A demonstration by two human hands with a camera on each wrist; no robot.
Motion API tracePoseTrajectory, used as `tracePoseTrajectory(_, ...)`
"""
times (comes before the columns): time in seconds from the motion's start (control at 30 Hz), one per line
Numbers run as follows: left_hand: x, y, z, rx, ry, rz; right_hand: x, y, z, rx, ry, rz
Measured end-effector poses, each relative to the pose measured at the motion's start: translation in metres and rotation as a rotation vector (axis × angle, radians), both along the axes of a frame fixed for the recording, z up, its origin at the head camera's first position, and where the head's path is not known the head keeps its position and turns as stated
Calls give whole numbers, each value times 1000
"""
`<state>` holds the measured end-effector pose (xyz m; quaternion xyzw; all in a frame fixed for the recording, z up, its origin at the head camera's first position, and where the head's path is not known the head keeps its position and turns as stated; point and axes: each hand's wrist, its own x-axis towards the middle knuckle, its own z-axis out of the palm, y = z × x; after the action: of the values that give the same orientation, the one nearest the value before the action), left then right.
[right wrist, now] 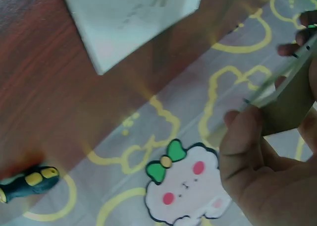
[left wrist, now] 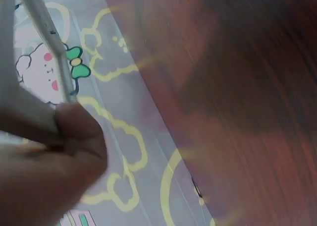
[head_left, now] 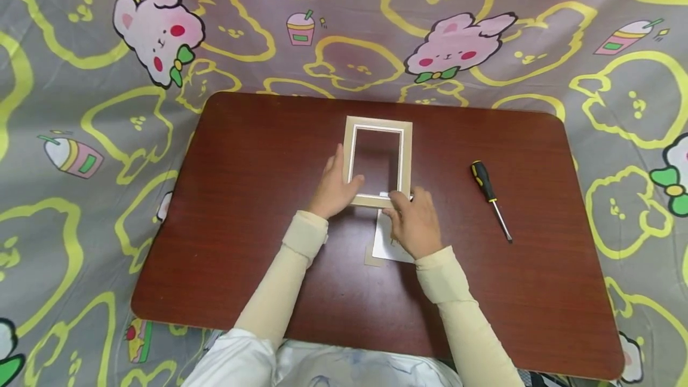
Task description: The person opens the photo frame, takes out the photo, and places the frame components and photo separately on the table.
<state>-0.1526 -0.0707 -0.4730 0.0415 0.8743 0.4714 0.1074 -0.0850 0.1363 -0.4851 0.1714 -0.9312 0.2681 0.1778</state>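
Observation:
Both hands hold a light wood-coloured picture frame [head_left: 407, 154] with a white inner edge, raised over the table; its opening shows bare tabletop. My left hand [head_left: 333, 191] grips its lower left side, thumb on the front face. At the lower right corner, my right hand [head_left: 419, 224] pinches the frame between thumb and fingers. The right wrist view shows the frame's edge [right wrist: 285, 114] in the right hand [right wrist: 262, 171], with small dark tabs along it. Under the right hand lies a white sheet [head_left: 384, 236] with a faint print, partly hidden, over a tan board [head_left: 372, 257].
A black and yellow screwdriver [head_left: 486, 187] lies on the right of the dark red-brown table [head_left: 242, 196], its tip towards the person. A patterned cloth [head_left: 344, 22] hangs behind the table and at both sides.

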Motion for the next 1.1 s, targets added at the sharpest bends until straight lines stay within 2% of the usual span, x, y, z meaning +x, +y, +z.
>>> tracePoseTrajectory(0.17,-1,-15,-4,103,-12,-161,-10,0,-1,-60,-36,-36)
tracePoseTrajectory(0.3,-5,-24,-11,121,28,-226,-18,-2,-2,-93,-45,-34)
tracePoseTrajectory(0.37,-7,-27,-14,96,65,-224,-22,-4,-3,-104,-61,-37)
tracePoseTrajectory(0.43,-9,-31,-17,53,102,-211,-26,-7,-1,-135,-113,-50)
tracePoseTrajectory(0.67,-19,-41,-28,7,179,-193,-45,-12,8,-377,-443,-136)
tracePoseTrajectory(0.73,-23,-43,-32,2,195,-184,-50,-12,7,-380,-489,-134)
tracePoseTrajectory(0.83,-29,-46,-36,-7,208,-169,-59,-12,0,-370,-506,-116)
tracePoseTrajectory(0.93,-35,-49,-41,-7,173,-161,-68,-12,-11,-367,-514,-87)
tracePoseTrajectory(1.1,-45,-53,-50,-24,66,-157,-79,-15,-28,-388,-574,-52)
